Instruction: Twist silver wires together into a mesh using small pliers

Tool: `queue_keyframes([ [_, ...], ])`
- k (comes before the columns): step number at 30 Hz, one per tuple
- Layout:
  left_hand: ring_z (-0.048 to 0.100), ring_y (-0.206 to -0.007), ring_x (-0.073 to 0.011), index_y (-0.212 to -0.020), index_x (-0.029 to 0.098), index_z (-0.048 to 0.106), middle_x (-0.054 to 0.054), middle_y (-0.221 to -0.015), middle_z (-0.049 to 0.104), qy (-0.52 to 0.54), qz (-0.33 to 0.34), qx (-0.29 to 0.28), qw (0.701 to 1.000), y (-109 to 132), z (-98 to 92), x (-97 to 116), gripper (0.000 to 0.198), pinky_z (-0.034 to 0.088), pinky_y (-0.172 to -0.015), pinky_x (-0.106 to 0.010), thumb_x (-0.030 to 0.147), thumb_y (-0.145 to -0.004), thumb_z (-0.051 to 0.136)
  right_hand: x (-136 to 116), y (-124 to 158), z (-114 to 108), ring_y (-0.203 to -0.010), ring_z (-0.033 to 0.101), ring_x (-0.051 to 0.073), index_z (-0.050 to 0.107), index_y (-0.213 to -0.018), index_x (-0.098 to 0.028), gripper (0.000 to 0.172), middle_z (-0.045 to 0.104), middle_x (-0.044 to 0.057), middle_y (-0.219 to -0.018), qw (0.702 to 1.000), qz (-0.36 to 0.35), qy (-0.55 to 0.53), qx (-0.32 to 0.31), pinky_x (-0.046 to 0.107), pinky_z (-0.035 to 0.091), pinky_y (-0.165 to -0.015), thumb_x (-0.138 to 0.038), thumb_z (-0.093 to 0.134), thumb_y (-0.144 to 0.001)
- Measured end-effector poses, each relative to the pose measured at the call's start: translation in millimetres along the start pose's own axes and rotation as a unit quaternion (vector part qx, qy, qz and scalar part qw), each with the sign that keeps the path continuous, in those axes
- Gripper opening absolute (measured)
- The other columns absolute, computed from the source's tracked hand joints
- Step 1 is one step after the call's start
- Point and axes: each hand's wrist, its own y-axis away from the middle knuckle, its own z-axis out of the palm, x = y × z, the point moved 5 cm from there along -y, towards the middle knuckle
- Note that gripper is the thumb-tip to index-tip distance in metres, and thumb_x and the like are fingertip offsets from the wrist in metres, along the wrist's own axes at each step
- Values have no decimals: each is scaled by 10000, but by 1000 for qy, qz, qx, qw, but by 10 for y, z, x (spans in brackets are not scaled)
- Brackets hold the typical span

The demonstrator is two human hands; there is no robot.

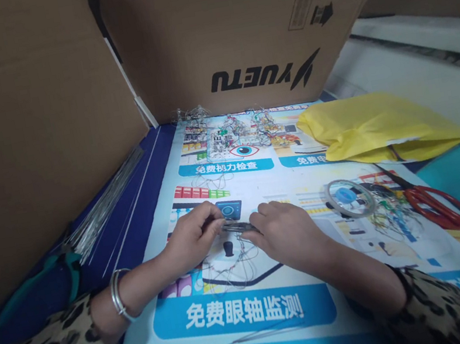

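Observation:
Over the middle of the printed sheet, my right hand [285,233] is closed around a slim, dark metal tool [239,226] that points left. Its exact kind is partly hidden by my fingers. Close to the tool's tip, my left hand [196,234] is closed in a pinch on thin wire; the pinched part is too small to see clearly. Below both hands, a loose tangle of fine wire [233,266] spreads over the sheet. Whether it is one piece with the pinched wire I cannot tell.
Cardboard walls [208,27] stand behind and to the left. Wire lengths [106,205] and teal-handled pliers [59,276] lie left. Rightward are a tape roll [350,198], red scissors [436,207] and a yellow bag [382,124]. Several wire tangles [235,129] sit at the back.

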Motion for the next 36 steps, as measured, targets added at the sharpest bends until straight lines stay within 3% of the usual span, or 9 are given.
queue_keyframes([
  [22,506,-638,-98,-797,173,512,27,-706,554,1,10,9,1000,8,-14,29,73,388,-607,-209,197,-848,467,-14,-13,-10,-736,556,189,614,-826,-199,344,613,42,-790,1000,-17,-7,-14,287,324,-593,-440,378,-894],
  [36,500,-669,-105,-808,178,497,21,-732,544,-14,47,0,999,28,-3,31,98,385,-622,-222,131,-848,420,-7,-33,-24,-709,565,168,611,-816,-207,320,612,37,-781,999,7,-22,-38,265,290,-547,-442,404,-880],
])
